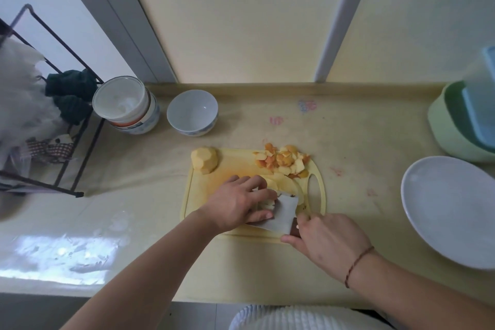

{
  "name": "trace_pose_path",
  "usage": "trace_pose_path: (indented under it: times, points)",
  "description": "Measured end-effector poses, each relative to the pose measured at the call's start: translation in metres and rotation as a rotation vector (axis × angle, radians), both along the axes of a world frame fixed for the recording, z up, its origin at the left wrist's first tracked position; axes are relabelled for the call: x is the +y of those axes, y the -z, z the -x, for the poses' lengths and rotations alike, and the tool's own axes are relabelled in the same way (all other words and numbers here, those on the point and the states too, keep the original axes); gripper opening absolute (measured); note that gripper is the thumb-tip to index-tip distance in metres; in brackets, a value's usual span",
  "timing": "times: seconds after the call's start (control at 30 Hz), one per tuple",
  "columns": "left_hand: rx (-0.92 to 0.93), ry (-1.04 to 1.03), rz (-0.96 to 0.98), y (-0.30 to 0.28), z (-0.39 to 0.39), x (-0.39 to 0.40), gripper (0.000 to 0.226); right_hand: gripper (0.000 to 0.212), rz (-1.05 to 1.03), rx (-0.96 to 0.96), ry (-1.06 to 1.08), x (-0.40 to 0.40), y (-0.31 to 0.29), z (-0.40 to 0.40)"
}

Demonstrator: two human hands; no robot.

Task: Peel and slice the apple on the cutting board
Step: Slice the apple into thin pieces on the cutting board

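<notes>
1. Sleeve fabric (pixel 294 316), white and ribbed, lay at the bottom edge, nearest the camera
2. The right hand (pixel 325 242), a cord bracelet (pixel 357 262) at its wrist, was closed round the dark handle of a knife (pixel 280 213); the broad blade stood on the near part of the board (pixel 203 182)
3. The left hand (pixel 238 202) lay palm down just left of the blade, fingers curled over an apple piece (pixel 266 205) and pressing it to the board; only a pale bit of it showed between fingers and blade
4. Beyond the blade, pale slices (pixel 284 185) fanned across the board toward its handle hole
5. Peels (pixel 282 159), orange and cream, were heaped at the far right corner of the board
6. A peeled apple half (pixel 204 159) sat at the far left corner, partly over the edge
7. To the right, well apart from the board, a white plate (pixel 450 211) rested on the counter (pixel 134 211); behind it was a green tub (pixel 452 131) with a blue container inside
8. Farther back, a white bowl (pixel 192 112) stood alone, and left of it a stack of bowls (pixel 126 104) beside a dark wire rack (pixel 69 142)
</notes>
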State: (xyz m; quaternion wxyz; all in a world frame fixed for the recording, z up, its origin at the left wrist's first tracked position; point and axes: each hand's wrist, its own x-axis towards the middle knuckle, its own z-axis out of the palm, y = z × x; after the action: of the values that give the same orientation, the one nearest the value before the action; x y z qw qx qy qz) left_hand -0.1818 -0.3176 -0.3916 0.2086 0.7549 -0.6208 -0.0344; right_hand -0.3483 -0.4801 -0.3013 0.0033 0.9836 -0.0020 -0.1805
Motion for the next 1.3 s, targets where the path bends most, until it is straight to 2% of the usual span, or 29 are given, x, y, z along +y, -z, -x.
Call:
trace_pose_path:
  times: [0.33, 0.5, 0.67, 0.8, 0.97, 1.07, 1.13, 1.2, 1.3]
  points:
    - [-0.187, -0.043, 0.082, 0.021, -0.021, -0.002, 0.028, 0.061, -0.017, 0.143, 0.041, 0.008, -0.013, 0.023]
    - [-0.092, -0.170, 0.072, 0.027, -0.022, -0.001, 0.039, 0.062, -0.043, 0.231, -0.014, 0.002, -0.024, 0.025]
    - [0.102, -0.077, 0.187, -0.002, -0.017, 0.008, 0.037, 0.062, -0.015, 0.178, -0.147, -0.010, -0.021, 0.005]
    - [-0.038, 0.133, 0.237, -0.019, -0.008, -0.010, 0.025, 0.061, 0.007, 0.173, -0.210, -0.011, -0.015, -0.009]
    - [-0.076, 0.135, 0.236, -0.013, -0.016, -0.012, 0.019, 0.063, 0.026, 0.118, -0.213, -0.014, -0.012, -0.005]
    - [-0.069, 0.115, 0.191, 0.000, -0.027, -0.004, 0.017, 0.064, 0.003, 0.191, -0.141, -0.019, -0.016, 0.009]
    - [-0.016, 0.055, 0.184, 0.008, -0.031, 0.003, 0.017, 0.066, -0.112, 0.194, -0.010, -0.025, -0.018, 0.033]
    - [0.063, -0.049, 0.191, 0.013, -0.030, 0.009, 0.022, 0.068, -0.304, 0.098, 0.218, -0.035, -0.021, 0.063]
    - [0.075, -0.145, 0.176, 0.017, -0.021, 0.016, 0.029, 0.047, -0.535, -0.143, 0.589, -0.052, -0.010, 0.107]
